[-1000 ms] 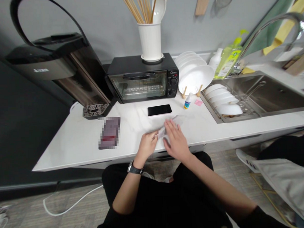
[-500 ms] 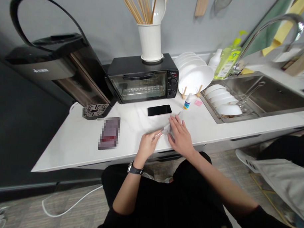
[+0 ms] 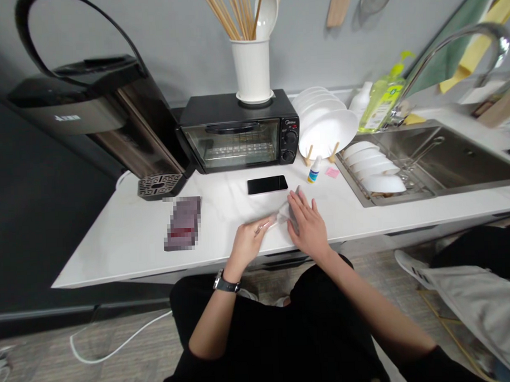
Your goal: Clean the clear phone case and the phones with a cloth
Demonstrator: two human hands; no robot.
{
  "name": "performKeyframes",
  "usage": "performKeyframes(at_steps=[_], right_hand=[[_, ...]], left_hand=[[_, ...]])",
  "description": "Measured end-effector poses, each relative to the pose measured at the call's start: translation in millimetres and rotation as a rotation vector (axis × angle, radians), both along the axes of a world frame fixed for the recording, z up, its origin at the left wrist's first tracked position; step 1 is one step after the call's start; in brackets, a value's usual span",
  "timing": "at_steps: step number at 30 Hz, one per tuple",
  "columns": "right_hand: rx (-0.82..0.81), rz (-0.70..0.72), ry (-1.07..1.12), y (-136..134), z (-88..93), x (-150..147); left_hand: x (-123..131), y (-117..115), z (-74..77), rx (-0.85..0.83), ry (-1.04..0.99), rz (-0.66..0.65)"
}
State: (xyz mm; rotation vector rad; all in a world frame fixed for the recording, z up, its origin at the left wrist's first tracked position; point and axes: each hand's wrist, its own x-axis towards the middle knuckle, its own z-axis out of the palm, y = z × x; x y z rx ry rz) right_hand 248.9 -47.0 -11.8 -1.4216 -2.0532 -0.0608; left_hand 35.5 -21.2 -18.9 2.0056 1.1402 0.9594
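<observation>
My left hand (image 3: pixel 249 241), with a watch on its wrist, is closed on the near end of a thin, clear, shiny item (image 3: pixel 281 214) over the counter's front part. What kind of item it is, I cannot make out. At its other end, my right hand (image 3: pixel 308 222) presses on a grey cloth (image 3: pixel 295 216), fingers long and close together, thumb on the near side. The fingers partly hide the cloth. Just beyond my hands lies a black-screened phone (image 3: pixel 267 185). A small white spray bottle (image 3: pixel 314 170) with a blue and yellow label stands behind my right hand.
A pink slip (image 3: pixel 332 172) lies beside the bottle. Behind are a toaster oven (image 3: pixel 236 141), racked white plates (image 3: pixel 328 134) and a sink (image 3: pixel 458 161) with bowls. At left stand a tall drink dispenser (image 3: pixel 131 128) and a blurred dark item (image 3: pixel 183 223). Another person's leg (image 3: pixel 471 295) shows at right.
My right hand has slid a little to the right over the cloth, and more of the clear item and cloth shows between my hands. My left hand has hardly moved.
</observation>
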Motion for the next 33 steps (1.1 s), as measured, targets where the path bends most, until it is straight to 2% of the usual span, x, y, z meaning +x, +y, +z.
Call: performKeyframes(at_steps=[2,5,8,10,13,16,18,22,25,27,30,33], right_hand=[[-0.011,0.072,0.005,-12,-1.0,-21],[-0.03,0.27,-0.034,-31,0.2,-51],[-0.012,0.351,-0.066,-32,2.7,-51],[-0.002,0.279,-0.048,-21,3.4,-33],[0.008,0.088,0.008,-2,3.1,-4],[0.025,-0.007,0.037,3,1.5,0],[0.018,0.02,0.037,-6,0.4,-15],[-0.013,0.225,-0.006,-30,1.5,-53],[-0.008,0.314,-0.039,-32,3.1,-52],[-0.005,0.264,-0.029,-23,2.8,-35],[0.002,0.088,0.013,-4,2.0,-5],[0.022,-0.013,0.028,2,2.0,2]], left_hand=[[-2,0,-2.0,0.012,0.018,0.023],[-7,0,-7.4,0.016,0.033,0.046],[-10,1,-10.3,0.013,0.036,0.045],[-8,2,-9.1,0.014,0.043,0.042],[-3,2,-4.7,0.008,0.016,0.018],[1,1,-1.6,-0.004,-0.03,0.006],[0,1,-1.8,-0.002,-0.008,0.034],[-7,2,-5.8,0.007,0.053,0.052],[-9,2,-7.0,0.007,0.056,0.036],[-8,2,-6.0,0.012,0.057,0.034],[-3,2,-3.3,0.015,0.029,0.006],[-1,2,-2.2,0.016,-0.01,-0.021]])
